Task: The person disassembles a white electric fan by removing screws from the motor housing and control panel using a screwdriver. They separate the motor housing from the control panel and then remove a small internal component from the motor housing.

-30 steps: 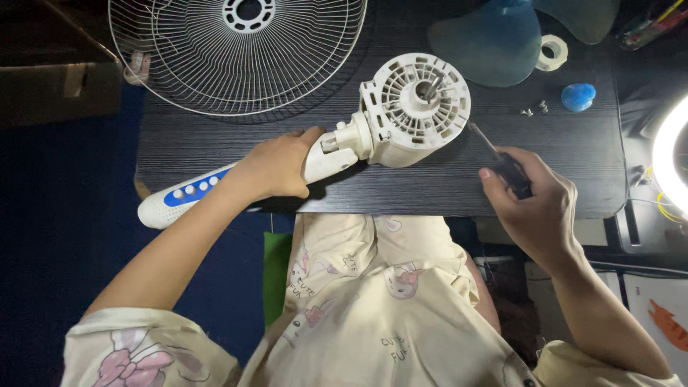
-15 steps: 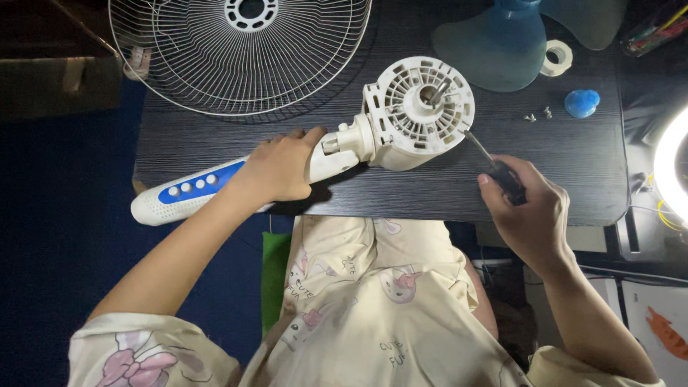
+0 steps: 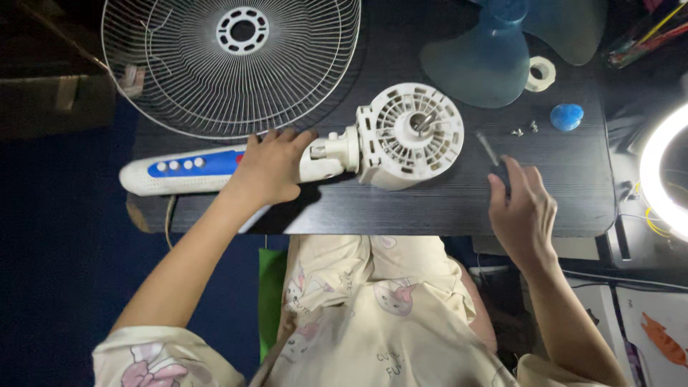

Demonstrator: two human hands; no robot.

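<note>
A white fan motor housing (image 3: 412, 136) lies on the dark table (image 3: 430, 208), joined to a white neck with a blue button panel (image 3: 183, 168). My left hand (image 3: 272, 166) rests on that neck and holds it down. My right hand (image 3: 522, 211) grips a dark-handled screwdriver (image 3: 494, 159), whose thin shaft points up and left, a short way right of the housing and not touching it.
A white wire fan grille (image 3: 229, 64) lies at the back left. Blue fan blades (image 3: 494, 57), a white ring nut (image 3: 539, 73), small screws (image 3: 524, 130) and a blue cap (image 3: 566, 116) sit at the back right. A lit ring lamp (image 3: 663, 172) stands at the right edge.
My right hand has drawn the screwdriver away from the housing toward the right. The fan body has turned flatter, with the neck now nearly level under my left hand.
</note>
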